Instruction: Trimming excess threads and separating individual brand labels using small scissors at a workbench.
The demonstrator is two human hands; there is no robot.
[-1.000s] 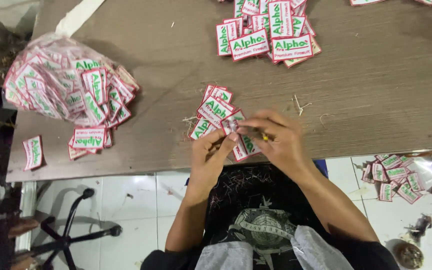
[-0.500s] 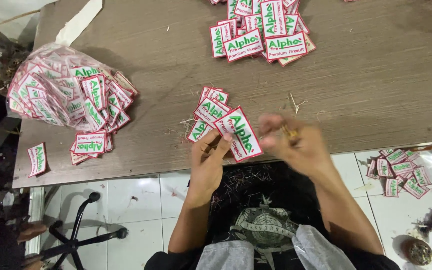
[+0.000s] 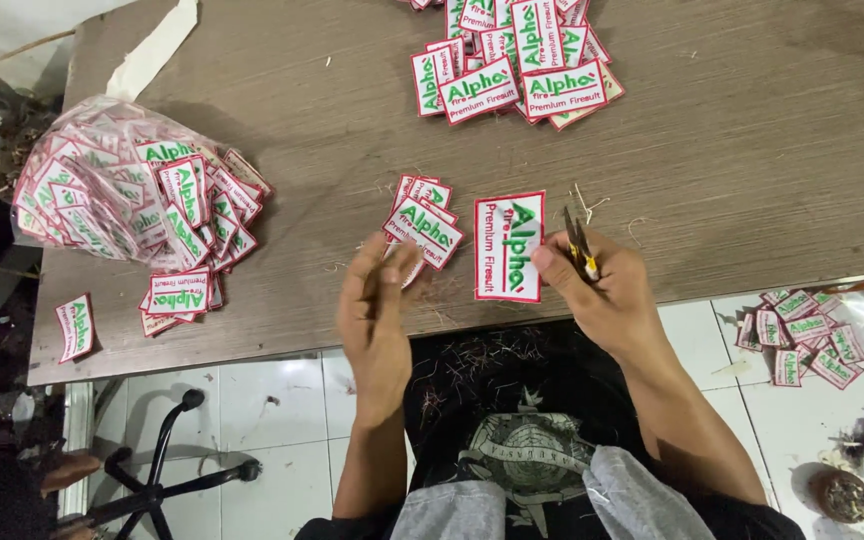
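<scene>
Lone patch [image 3: 76,326] lain at table edge [image 3: 252,345], far left

Clear plastic bag [image 3: 102,195] of untrimmed red-bordered embroidered patches spilled open beside it; loose spill [image 3: 184,292] in front of bag mouth

Left hand [image 3: 380,310] raised near table edge, fingers loosely curled, resting at small stack of patches [image 3: 422,222]; grip on a patch: cannot tell

Single patch in work [image 3: 509,247] laid flat on table between both hands, long side upright, just beside right thumb

Right hand [image 3: 602,290] clenched round thread snips [image 3: 580,246], blades pointed away from body, touching or nearly touching right border of patch in work

Cut thread scraps [image 3: 592,205] scattered on table about work area and on dark shirt [image 3: 512,400] below

Finished-looking pile [image 3: 517,70] stacked at far table edge, upper centre

Further patches on floor [image 3: 817,335], right

Progress, as judged: pile at top done, one patch in hand, small stack queued, bag largely full; bulk of work left
</scene>
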